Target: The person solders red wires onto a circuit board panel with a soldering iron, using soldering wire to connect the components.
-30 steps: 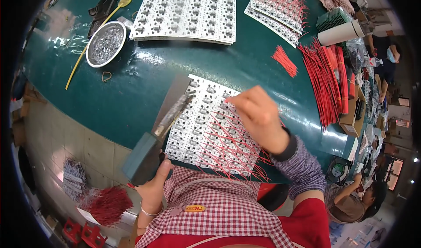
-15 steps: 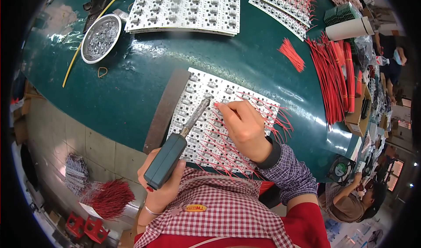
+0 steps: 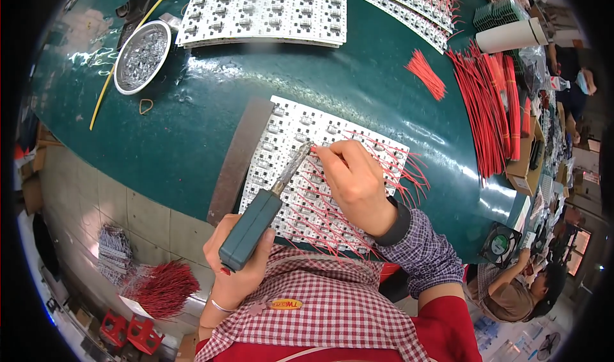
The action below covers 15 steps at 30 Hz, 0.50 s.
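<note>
My left hand (image 3: 238,281) is closed round the dark green handle of a soldering iron (image 3: 251,229). The iron's tip reaches up and right over a white circuit board panel (image 3: 291,118). My right hand (image 3: 358,184) pinches a short red wire (image 3: 313,149), whose end meets the tip at the board. Its far end is hidden under my fingers. Rows of small dark parts cover the panel, and many red wires (image 3: 329,218) stick out from its right and lower portions. A dark flat bar (image 3: 238,167) lies along the panel's left edge.
Stacked panels (image 3: 262,10) lie at the back. Wired panels (image 3: 409,18), a small red wire bundle (image 3: 425,74) and larger bundles (image 3: 480,116) are to the right. A white bowl (image 3: 119,80) of metallic bits sits back left, beside a yellow stick (image 3: 105,90). Another person (image 3: 521,291) sits at right.
The soldering iron has shifted slightly right and up, bringing its tip to the wire end. My right hand has stayed nearly in place, still pinching the wire.
</note>
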Motion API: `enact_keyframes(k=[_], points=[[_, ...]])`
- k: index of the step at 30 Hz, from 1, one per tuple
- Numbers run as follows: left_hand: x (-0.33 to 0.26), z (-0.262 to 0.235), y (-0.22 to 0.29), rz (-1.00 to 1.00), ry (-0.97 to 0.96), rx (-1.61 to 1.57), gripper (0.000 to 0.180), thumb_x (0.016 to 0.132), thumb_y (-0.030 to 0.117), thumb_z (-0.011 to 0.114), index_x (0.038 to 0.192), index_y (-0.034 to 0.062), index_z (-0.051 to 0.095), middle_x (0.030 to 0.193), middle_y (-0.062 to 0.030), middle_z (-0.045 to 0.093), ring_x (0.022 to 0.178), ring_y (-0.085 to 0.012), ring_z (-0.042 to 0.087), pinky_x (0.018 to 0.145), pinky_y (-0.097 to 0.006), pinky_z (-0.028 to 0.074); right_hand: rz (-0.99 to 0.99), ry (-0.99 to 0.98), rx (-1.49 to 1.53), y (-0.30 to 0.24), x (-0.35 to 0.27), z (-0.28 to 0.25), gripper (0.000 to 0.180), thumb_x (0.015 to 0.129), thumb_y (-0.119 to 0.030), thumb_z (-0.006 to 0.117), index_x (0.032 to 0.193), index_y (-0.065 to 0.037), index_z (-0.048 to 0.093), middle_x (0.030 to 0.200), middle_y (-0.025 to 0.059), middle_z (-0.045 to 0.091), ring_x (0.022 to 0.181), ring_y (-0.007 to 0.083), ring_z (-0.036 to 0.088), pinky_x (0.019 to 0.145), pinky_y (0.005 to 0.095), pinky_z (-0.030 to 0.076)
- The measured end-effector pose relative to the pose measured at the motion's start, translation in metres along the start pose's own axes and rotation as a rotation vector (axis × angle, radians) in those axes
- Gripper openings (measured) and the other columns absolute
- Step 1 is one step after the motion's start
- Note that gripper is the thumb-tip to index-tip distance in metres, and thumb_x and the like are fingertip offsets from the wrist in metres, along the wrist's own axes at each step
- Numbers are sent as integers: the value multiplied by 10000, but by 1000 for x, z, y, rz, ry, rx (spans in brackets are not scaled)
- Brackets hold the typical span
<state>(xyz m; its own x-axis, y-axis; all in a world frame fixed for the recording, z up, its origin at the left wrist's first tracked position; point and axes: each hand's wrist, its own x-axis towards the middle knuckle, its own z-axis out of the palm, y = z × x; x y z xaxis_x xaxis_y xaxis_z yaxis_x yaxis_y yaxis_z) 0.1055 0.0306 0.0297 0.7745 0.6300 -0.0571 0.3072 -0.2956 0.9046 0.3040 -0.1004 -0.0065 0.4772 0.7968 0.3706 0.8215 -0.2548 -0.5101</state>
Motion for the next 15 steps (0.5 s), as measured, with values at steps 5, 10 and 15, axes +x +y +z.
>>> enact_keyframes(k=[5,10,15], points=[[1,-1,4,5,-10,32,213,798,-7,807,937,-31,647,838,-103,672,679,-176,646,611,-292,504,0,15,-7,0,2,1,278,759,64,691,1036,47,669,898,120,581,775,264,607,633,362,509],[0,-1,-1,84,3,98,182,792,-23,796,908,-42,657,824,-110,660,663,-181,637,599,-296,501,-4,32,-21,-1,3,1,262,765,84,716,1019,32,677,876,111,593,735,253,613,606,361,508],[-8,-1,-10,88,105,9,182,775,-41,786,939,-56,708,888,-133,686,703,-217,664,614,-298,518,-11,47,-16,2,1,3,247,773,83,710,1011,34,668,876,118,590,741,264,612,609,367,508]])
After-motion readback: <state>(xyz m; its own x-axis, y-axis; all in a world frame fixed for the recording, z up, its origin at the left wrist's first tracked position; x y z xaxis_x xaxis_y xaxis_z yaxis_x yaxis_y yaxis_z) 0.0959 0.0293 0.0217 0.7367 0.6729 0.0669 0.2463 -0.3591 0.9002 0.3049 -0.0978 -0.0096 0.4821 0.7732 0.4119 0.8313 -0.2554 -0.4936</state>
